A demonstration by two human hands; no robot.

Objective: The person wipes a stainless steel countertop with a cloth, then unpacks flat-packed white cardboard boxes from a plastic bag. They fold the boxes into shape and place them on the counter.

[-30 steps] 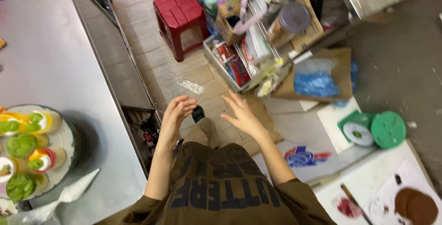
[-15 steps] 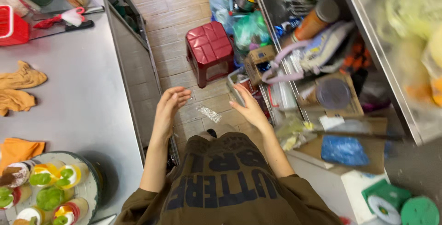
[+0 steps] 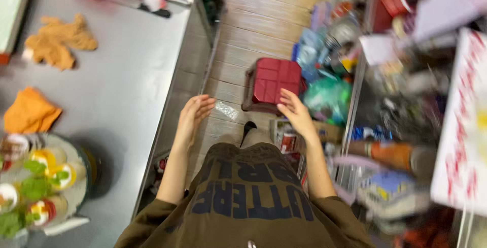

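Observation:
My left hand (image 3: pixel 193 116) hangs in front of my body, fingers spread and holding nothing, close to the edge of the steel counter (image 3: pixel 122 75). My right hand (image 3: pixel 297 113) is also empty with fingers apart, hovering above the near corner of a red plastic stool (image 3: pixel 276 80) that stands on the tiled floor (image 3: pixel 264 19). I wear a brown shirt with dark lettering. The frame is blurred by motion.
On the counter lie two orange cloths (image 3: pixel 61 42) (image 3: pixel 29 111) and a round tray of garnished cups (image 3: pixel 35 187) at the lower left. Cluttered shelves (image 3: pixel 395 106) with bottles, bags and boxes line the right side. A narrow aisle of floor runs between them.
The view has swung forward along the aisle; the red stool now lies right below my right hand. Both hands stay raised, open and empty.

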